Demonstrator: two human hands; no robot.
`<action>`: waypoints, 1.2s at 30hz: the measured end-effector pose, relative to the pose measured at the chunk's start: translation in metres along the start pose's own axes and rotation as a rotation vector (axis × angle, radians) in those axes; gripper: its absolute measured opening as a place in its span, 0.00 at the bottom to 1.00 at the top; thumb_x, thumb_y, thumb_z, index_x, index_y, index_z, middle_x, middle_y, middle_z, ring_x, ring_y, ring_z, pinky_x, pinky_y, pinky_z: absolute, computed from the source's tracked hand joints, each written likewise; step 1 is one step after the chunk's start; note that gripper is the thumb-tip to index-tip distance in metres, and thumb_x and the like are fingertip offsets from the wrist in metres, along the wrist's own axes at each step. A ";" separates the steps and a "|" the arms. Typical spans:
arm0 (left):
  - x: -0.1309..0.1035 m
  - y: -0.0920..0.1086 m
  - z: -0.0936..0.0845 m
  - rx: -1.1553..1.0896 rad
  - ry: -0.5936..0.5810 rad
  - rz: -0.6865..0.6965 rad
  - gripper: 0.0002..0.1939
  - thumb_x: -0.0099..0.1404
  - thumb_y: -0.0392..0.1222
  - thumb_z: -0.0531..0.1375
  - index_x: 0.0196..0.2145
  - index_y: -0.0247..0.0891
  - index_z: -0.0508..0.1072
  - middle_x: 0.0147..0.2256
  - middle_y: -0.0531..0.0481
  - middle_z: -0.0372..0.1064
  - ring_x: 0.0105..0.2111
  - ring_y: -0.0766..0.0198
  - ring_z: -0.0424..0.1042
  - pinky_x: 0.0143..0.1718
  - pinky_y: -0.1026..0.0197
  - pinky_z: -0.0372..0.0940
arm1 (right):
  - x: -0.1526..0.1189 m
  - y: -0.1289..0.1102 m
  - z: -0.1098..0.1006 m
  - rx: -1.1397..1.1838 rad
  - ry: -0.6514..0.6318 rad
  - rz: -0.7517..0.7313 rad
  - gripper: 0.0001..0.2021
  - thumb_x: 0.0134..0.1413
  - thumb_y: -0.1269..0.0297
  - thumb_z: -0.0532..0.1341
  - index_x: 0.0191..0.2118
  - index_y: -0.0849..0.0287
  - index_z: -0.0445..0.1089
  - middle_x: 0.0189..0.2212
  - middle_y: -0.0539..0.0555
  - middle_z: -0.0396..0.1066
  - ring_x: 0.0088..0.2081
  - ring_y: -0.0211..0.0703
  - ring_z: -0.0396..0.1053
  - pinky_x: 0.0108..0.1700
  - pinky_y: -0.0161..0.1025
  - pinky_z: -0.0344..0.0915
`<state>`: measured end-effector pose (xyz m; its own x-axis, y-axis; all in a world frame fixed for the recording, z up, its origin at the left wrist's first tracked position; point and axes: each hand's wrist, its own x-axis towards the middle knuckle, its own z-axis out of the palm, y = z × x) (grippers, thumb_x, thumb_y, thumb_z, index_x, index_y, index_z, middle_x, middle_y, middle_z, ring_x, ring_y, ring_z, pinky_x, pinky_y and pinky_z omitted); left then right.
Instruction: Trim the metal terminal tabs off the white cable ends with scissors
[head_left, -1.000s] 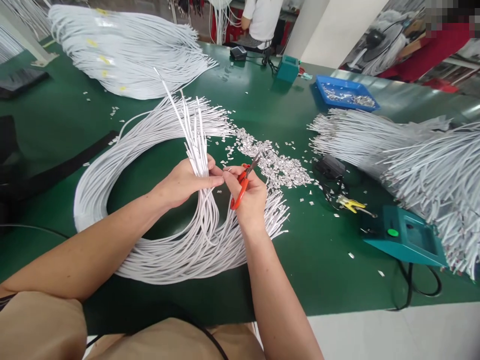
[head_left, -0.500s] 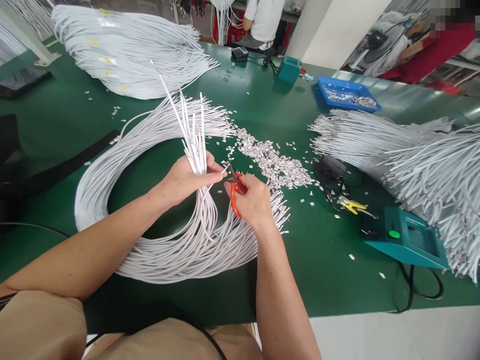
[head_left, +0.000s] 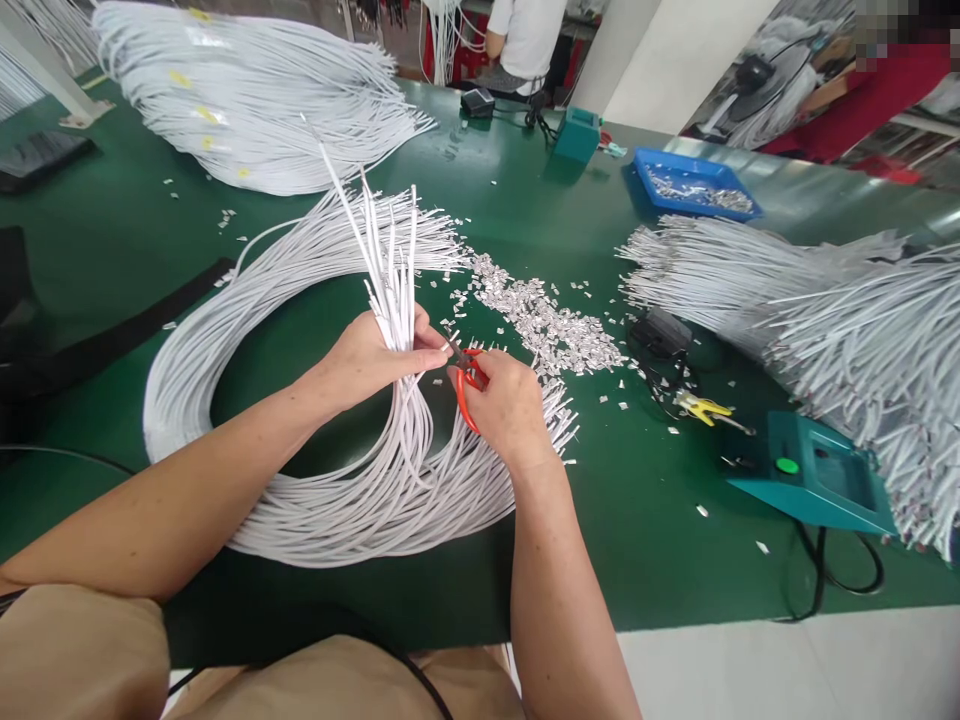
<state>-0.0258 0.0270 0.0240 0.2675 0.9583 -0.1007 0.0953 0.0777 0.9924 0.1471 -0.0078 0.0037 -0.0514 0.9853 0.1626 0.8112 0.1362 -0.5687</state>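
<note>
My left hand (head_left: 382, 350) is closed round a bunch of white cables (head_left: 394, 285) whose ends stick up above the fist. Its thumb and forefinger pinch what looks like the tip of one cable, pointing right. In my right hand (head_left: 506, 400) are scissors with orange handles (head_left: 463, 398), their dark blades at the left fingertips. Below both hands lies a large curved bundle of white cables (head_left: 202, 360) on the green table. Small silvery-white pieces (head_left: 555, 325) are heaped just beyond my right hand.
A thick cable bundle (head_left: 247, 95) lies at the back left. To the right are more cables (head_left: 705, 265), a blue tray (head_left: 694, 185) of small pieces, yellow-handled pliers (head_left: 703, 408) and a teal device (head_left: 814, 475). Two people are beyond the table (head_left: 645, 560).
The scissors have turned and moved slightly left, bringing their blades close to my left thumb and forefinger. My left hand still grips the bunch in nearly the same place.
</note>
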 end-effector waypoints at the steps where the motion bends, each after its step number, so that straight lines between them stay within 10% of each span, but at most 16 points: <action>1: 0.000 -0.001 0.000 0.006 0.003 0.002 0.19 0.47 0.41 0.70 0.30 0.38 0.63 0.30 0.52 0.73 0.32 0.61 0.73 0.32 0.60 0.65 | 0.000 0.000 0.000 -0.013 0.004 -0.007 0.14 0.55 0.61 0.58 0.21 0.59 0.61 0.23 0.50 0.65 0.25 0.35 0.57 0.28 0.35 0.51; 17: 0.004 -0.010 -0.003 -0.156 -0.113 -0.010 0.12 0.57 0.39 0.64 0.29 0.39 0.61 0.25 0.54 0.70 0.28 0.65 0.71 0.33 0.60 0.64 | -0.001 0.005 0.005 0.048 0.029 -0.035 0.14 0.53 0.63 0.60 0.20 0.59 0.60 0.23 0.49 0.62 0.24 0.35 0.54 0.27 0.36 0.49; 26: 0.002 -0.008 -0.001 -0.199 -0.210 0.007 0.13 0.59 0.38 0.63 0.28 0.39 0.59 0.24 0.54 0.68 0.29 0.65 0.71 0.32 0.61 0.62 | 0.005 -0.005 -0.004 1.013 0.030 0.211 0.06 0.48 0.61 0.65 0.33 0.55 0.76 0.32 0.49 0.73 0.33 0.38 0.68 0.41 0.39 0.64; 36: -0.002 -0.002 0.005 0.035 -0.071 -0.004 0.18 0.51 0.37 0.67 0.27 0.40 0.57 0.23 0.58 0.67 0.25 0.68 0.67 0.31 0.61 0.60 | 0.003 -0.024 0.010 1.163 0.134 0.329 0.04 0.40 0.66 0.66 0.25 0.57 0.71 0.24 0.46 0.68 0.28 0.36 0.64 0.37 0.39 0.64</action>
<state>-0.0221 0.0239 0.0218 0.3340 0.9361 -0.1108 0.1293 0.0709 0.9891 0.1217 -0.0072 0.0103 0.1752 0.9810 -0.0829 -0.2358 -0.0399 -0.9710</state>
